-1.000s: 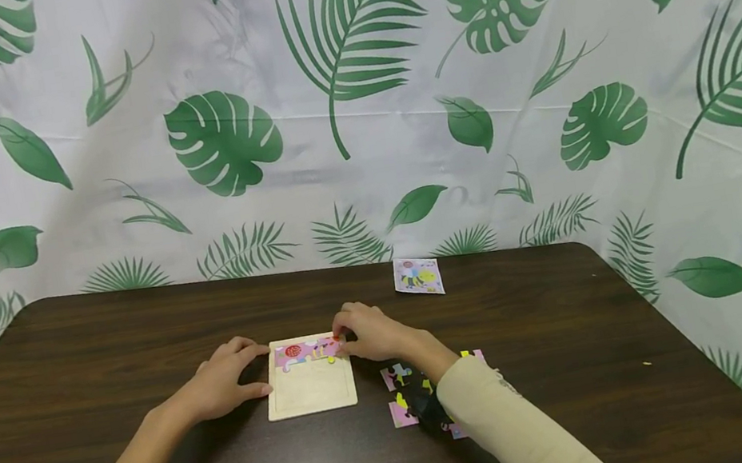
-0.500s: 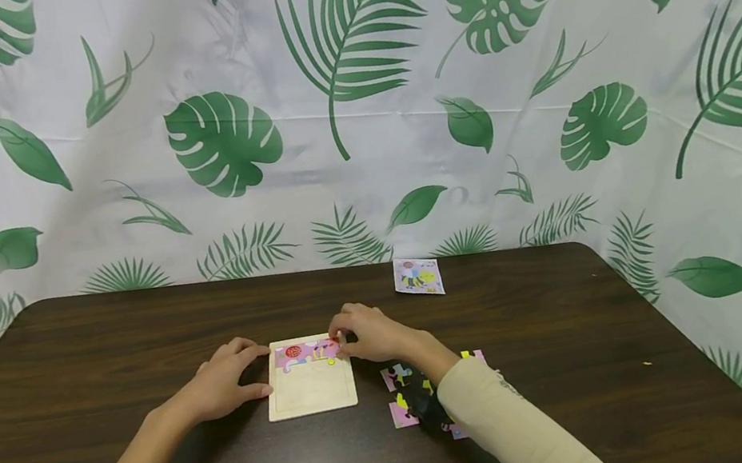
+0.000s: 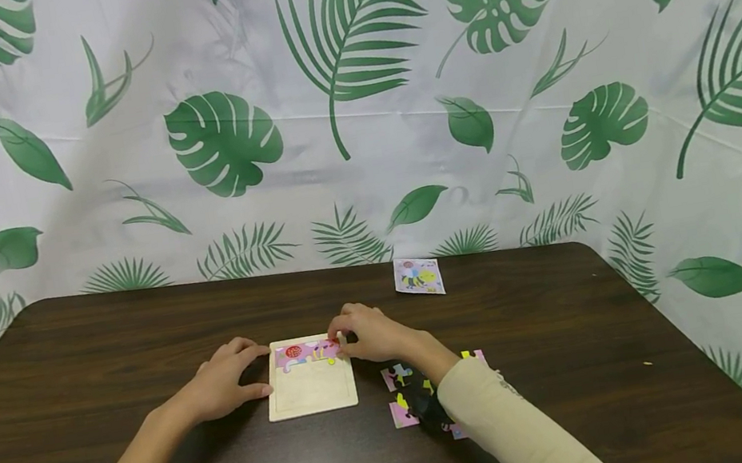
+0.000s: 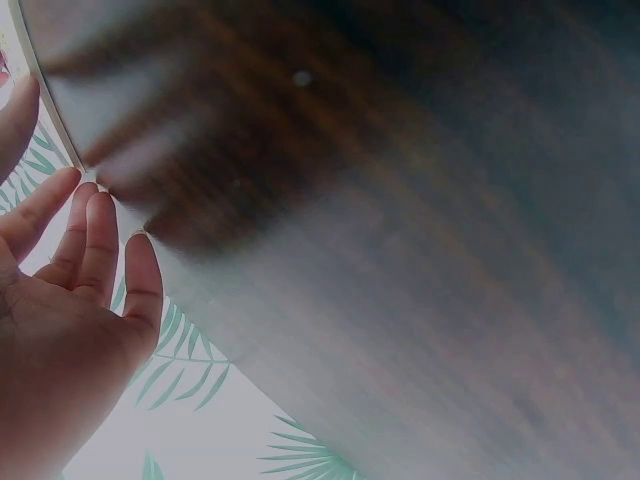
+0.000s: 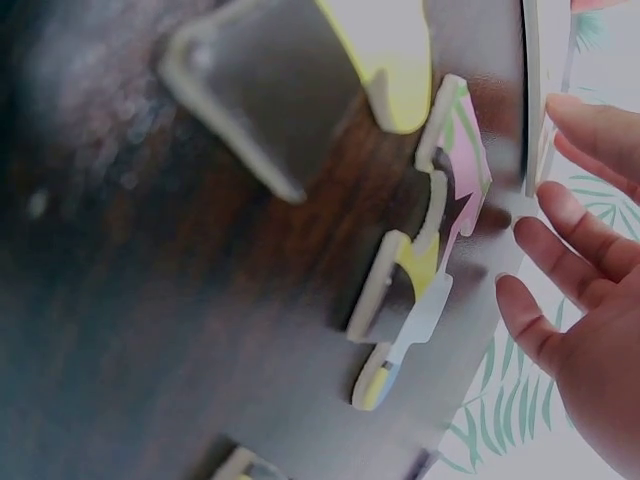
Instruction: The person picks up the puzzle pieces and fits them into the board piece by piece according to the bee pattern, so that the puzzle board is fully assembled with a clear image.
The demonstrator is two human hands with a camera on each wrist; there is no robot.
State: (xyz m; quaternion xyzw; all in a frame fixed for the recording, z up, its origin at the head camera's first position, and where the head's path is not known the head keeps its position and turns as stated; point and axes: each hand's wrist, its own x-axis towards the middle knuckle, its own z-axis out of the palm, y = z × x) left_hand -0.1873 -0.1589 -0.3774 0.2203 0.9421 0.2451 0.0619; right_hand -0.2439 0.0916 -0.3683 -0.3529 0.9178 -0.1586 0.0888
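Observation:
A square pale wooden puzzle tray point(image 3: 312, 390) lies on the table, its far row filled with pink puzzle pieces point(image 3: 295, 353). My left hand point(image 3: 223, 380) steadies the tray's left side, forefinger and thumb spread along the edge. At the far right corner, my right hand point(image 3: 372, 332) has its bent forefinger and thumb on a puzzle piece point(image 3: 323, 352), partly covering it. Loose puzzle pieces point(image 3: 403, 412) lie beside the tray, some hidden under the right forearm. Close up in the right wrist view are a yellow-and-black piece point(image 5: 275, 100) and several joined-looking pieces point(image 5: 410, 270).
A small picture card point(image 3: 418, 277) with a yellow bee lies near the back edge of the dark wooden table point(image 3: 138, 325). Behind it hangs a white cloth point(image 3: 335, 188) with green leaves. A tiny yellow scrap point(image 3: 647, 363) lies toward the right.
My right forefinger has shifted slightly left over the corner piece, whose red spot showed at the fingertip a second ago. The left hand and the tray stay almost still.

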